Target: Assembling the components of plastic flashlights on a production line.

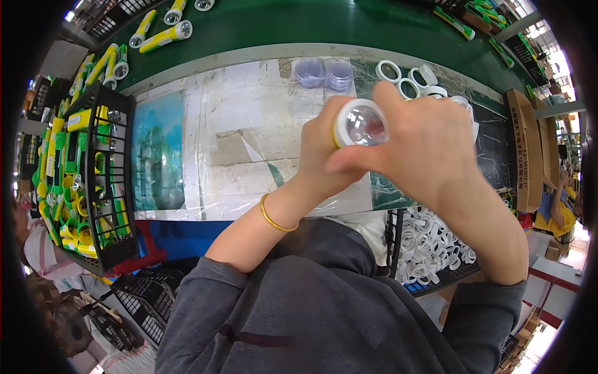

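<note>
A flashlight (362, 123) with a white rim and a clear, shiny lens points up toward me above the table. Wrapped around its body from the left is my left hand (319, 144), which hides most of the body; a strip of yellow shows under the rim. My right hand (430, 140) grips the white rim from the right, thumb below and forefinger above. Just beyond the hands lie two stacks of clear round lenses (324, 73). Several white rings (389, 71) are spread beyond and beside my right hand, which partly covers them.
Left of the table, a black crate (103, 181) is full of yellow-green flashlights. More flashlights (167, 37) lie on the green belt (280, 28) at the back. A bin of white rings (430, 246) sits below the table's right edge. A cardboard box (526, 149) stands far right.
</note>
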`<state>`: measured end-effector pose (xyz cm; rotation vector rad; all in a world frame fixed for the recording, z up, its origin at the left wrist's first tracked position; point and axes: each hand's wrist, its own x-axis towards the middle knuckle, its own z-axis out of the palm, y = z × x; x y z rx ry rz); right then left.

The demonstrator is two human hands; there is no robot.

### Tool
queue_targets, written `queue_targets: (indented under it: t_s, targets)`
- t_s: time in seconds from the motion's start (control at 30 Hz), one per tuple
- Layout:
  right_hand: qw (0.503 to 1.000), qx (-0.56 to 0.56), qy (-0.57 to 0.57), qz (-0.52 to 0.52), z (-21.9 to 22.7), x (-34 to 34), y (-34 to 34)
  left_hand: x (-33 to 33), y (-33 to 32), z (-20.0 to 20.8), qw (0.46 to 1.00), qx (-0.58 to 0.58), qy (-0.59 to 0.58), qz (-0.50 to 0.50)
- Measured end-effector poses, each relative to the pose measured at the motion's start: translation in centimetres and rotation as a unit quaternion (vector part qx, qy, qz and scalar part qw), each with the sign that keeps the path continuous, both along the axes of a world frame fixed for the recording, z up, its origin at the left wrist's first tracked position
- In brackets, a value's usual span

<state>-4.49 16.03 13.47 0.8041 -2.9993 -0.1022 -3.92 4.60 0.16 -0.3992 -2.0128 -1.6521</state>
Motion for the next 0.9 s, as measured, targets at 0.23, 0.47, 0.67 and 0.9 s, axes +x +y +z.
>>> queue_targets:
  t_s: [0.23, 0.47, 0.67, 0.9]
  targets:
    - [0.950, -0.230, -0.066, 0.199, -0.3, -2.2, 2.1, -0.6, -0.8, 0.5, 0.995, 0.045, -0.011, -0.091]
    - [0.979, -0.197, 0.032, 0.049, -2.8, -0.6, 0.7, -0.8, -1.2, 0.5, 0.999, -0.002, -0.004, -0.038]
    - [0.868, -0.396, -0.294, 0.045, -0.8, -5.2, 3.7, -0.8, -3.3, 1.8, 0.867, 0.243, -0.281, -0.333]
    - [0.879, -0.331, -0.302, 0.165, -3.5, -4.9, 1.3, 0.4, -3.4, 3.5, 0.760, 0.306, -0.406, -0.405]
